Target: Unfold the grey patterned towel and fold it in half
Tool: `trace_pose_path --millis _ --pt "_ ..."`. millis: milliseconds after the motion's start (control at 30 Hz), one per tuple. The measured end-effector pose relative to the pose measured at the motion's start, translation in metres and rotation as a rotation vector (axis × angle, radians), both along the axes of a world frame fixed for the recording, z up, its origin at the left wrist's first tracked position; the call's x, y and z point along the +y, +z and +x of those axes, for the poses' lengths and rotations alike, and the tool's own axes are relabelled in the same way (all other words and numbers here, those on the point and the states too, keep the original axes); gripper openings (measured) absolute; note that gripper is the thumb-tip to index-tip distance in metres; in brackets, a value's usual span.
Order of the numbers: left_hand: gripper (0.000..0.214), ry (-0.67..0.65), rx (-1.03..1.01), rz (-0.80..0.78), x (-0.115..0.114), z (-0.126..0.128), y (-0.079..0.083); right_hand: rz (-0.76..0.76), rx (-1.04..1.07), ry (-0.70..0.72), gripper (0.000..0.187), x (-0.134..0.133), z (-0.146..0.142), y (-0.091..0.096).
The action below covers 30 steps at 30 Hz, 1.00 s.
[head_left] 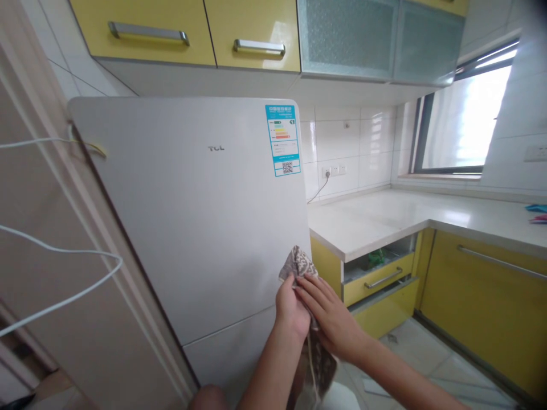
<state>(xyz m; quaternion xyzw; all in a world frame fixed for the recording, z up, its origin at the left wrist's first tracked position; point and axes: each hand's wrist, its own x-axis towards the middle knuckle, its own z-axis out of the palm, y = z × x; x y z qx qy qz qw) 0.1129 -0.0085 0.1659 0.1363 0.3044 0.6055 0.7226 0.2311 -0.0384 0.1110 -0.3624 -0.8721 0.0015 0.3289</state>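
Observation:
A patterned brown and white cloth [299, 261] is held up against the right edge of a silver fridge door [200, 222]. My left hand [290, 307] is closed around the cloth near its top. My right hand [329, 316] lies over the cloth just to the right, fingers pressed flat against it and the left hand. The rest of the cloth [320, 367] hangs down between my forearms. An energy label [282, 139] is stuck on the door's upper right corner.
A white countertop [384, 219] runs right of the fridge under a window [465, 125]. Below it a yellow drawer [378, 276] stands partly open. Yellow wall cabinets [188, 28] hang above. White cables [64, 256] loop across a door frame at the left.

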Motion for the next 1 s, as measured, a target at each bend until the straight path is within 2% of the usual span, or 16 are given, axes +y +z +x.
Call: trace_pose_path --millis 67,133,200,300,400,467,567,667,767,833,900,1000 --pt "0.022 0.003 0.052 0.073 0.002 -0.005 0.004 0.042 0.119 0.041 0.073 0.007 0.009 -0.001" --pt "0.021 0.043 0.190 0.180 0.012 -0.020 0.008 0.050 0.262 0.013 0.062 0.015 0.026 0.008" --pt "0.023 0.137 0.387 0.293 0.027 -0.044 0.013 0.048 0.401 -0.120 0.049 0.025 0.048 0.027" --pt "0.041 0.190 0.690 0.475 0.053 -0.084 0.024 0.055 0.530 -0.322 0.032 0.044 0.083 0.062" --pt "0.042 0.183 1.077 0.623 0.075 -0.114 0.037 -0.023 0.611 -0.446 0.029 0.062 0.109 0.090" --pt "0.038 0.187 1.269 0.672 0.084 -0.125 0.046 -0.074 0.672 -0.477 0.032 0.070 0.119 0.099" --pt "0.031 0.189 1.351 0.684 0.088 -0.135 0.057 -0.189 0.754 -0.363 0.040 0.075 0.129 0.104" --pt "0.029 0.185 1.520 0.705 0.081 -0.140 0.068 -0.222 0.681 -0.265 0.042 0.075 0.138 0.104" --pt "0.028 0.201 1.801 0.738 0.069 -0.142 0.079 -0.067 0.405 -0.393 0.037 0.072 0.145 0.104" --pt "0.028 0.223 1.895 0.738 0.062 -0.144 0.084 -0.024 0.235 -0.508 0.034 0.068 0.148 0.105" --pt "0.032 0.217 1.914 0.730 0.060 -0.147 0.087 -0.119 0.169 -0.499 0.032 0.065 0.147 0.107" --pt "0.033 0.167 1.824 0.739 0.064 -0.153 0.087 -0.355 0.337 -0.312 0.032 0.063 0.142 0.108"
